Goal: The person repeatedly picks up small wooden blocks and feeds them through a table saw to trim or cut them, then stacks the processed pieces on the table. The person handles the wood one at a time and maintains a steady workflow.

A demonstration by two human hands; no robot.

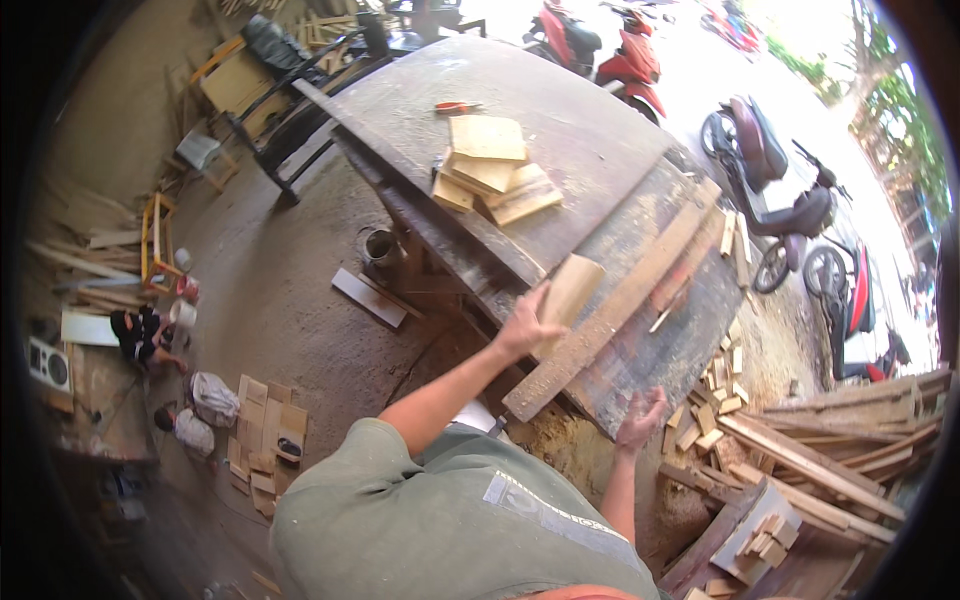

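My left hand point(525, 325) is closed round one end of a short, pale wooden block point(574, 287), tilted at the near edge of a dark worktable point(430, 80). Beside the block, a long wooden board point(625, 300) lies slantwise across the table. My right hand point(640, 418) is at the table's near right corner, with its fingers apart and slightly curled, and nothing shows in it. Several pale wood pieces point(487, 140) are stacked farther up the table. Between the long board and the right edge, a reddish patch point(685, 272) and a thin pale stick point(660, 318) show amid sawdust.
Wood offcuts point(715, 400) and long planks point(820, 460) lie on the right. Motorbikes point(770, 190) stand beyond the table. At the left are seated people point(190, 425) beside flat wood pieces point(265, 425). A metal bucket point(380, 247) stands near the table's left side.
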